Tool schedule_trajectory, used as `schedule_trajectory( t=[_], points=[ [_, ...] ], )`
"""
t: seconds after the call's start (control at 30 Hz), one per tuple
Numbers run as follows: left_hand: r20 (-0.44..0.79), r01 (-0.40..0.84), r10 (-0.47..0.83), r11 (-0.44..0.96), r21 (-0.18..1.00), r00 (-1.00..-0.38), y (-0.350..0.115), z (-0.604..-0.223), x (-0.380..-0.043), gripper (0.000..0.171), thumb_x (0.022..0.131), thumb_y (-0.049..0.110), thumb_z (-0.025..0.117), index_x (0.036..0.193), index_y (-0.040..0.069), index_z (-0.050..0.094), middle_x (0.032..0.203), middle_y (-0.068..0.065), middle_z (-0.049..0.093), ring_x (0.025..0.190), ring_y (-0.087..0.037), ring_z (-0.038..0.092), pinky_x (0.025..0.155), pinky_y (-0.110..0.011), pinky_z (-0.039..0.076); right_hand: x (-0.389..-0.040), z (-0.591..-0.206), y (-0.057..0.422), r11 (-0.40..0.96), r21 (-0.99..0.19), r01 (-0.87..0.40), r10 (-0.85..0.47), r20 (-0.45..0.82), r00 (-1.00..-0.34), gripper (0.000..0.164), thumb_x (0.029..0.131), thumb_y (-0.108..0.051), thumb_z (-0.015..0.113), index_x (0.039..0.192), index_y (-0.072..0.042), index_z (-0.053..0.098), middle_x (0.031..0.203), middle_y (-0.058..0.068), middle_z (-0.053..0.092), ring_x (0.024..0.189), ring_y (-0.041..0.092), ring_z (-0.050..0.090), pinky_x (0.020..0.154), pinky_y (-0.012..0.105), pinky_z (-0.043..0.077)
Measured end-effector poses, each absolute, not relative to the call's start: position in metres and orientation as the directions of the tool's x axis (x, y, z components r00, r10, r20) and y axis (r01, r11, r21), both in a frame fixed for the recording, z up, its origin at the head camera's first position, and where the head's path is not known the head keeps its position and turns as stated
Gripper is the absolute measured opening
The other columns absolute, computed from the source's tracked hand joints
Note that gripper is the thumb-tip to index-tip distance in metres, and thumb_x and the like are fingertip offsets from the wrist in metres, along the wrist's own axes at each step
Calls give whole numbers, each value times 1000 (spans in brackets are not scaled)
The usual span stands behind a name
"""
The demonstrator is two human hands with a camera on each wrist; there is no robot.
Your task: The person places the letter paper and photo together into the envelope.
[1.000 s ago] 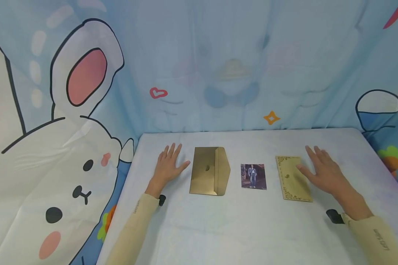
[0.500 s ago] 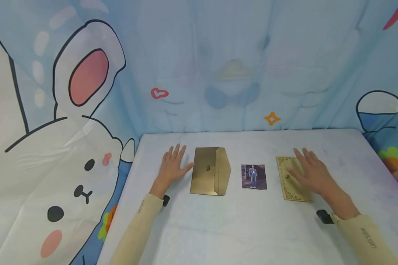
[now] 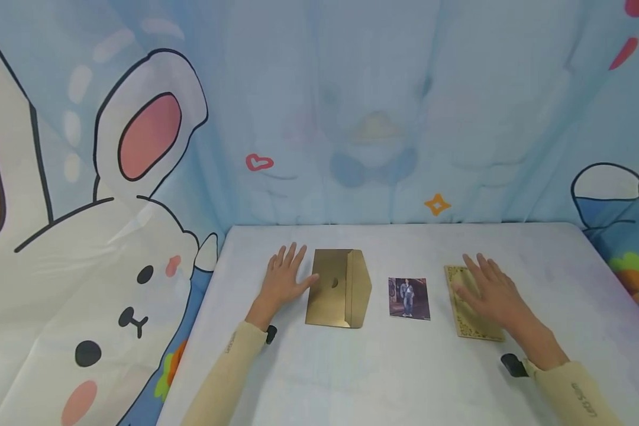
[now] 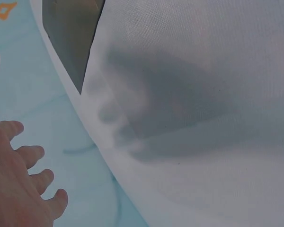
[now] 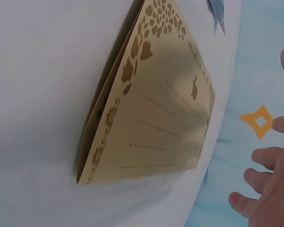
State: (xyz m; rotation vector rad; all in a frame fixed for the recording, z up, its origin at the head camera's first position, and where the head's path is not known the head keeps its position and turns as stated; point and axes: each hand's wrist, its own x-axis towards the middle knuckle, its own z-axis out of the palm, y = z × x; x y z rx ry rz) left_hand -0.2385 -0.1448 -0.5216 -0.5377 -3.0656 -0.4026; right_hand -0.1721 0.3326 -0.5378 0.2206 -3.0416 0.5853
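Note:
A gold envelope [image 3: 326, 293] lies on the table with its flap folded out to the right. My left hand [image 3: 284, 284] hovers at its left side, fingers spread and the thumb near its edge; its shadow falls on the cloth in the left wrist view. A small photo [image 3: 409, 299] of a standing person lies flat in the middle. To the right is a folded gold card [image 5: 165, 109] with a patterned border and dotted lines, its layers slightly parted. Over that card my right hand [image 3: 492, 296] is held with straight fingers, holding nothing and hiding part of it.
A white cloth covers the table [image 3: 378, 378]. Its back edge meets a blue curtain [image 3: 298, 77] printed with cartoon figures, and a printed rabbit [image 3: 122, 284] fills the left side.
My right hand has moved left, over the gold card. The left hand has come slightly right, nearer the envelope. The head view has tilted up a little.

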Motion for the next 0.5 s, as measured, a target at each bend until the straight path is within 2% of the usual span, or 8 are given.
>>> schedule_trajectory(
  t=[0.2,0.5],
  points=[
    [42,347,348,904,250,-936,-140,-523,-240,84,98,66,44,163,21,16,169,-11,15,156,-39,14,123,-57,16,-176,-538,321,914,-383,-134,-132,33,-991,88,101,-59,45,163,-12,4,165,32,4,151,54,0,111,77,9],
    [24,337,343,904,263,-939,-134,-531,-239,85,98,68,43,163,23,14,170,-10,12,156,-37,11,123,-56,15,-180,-536,305,916,-370,-156,-159,21,-987,88,101,-59,47,162,-9,8,163,33,10,149,55,7,112,75,11]
  ],
)
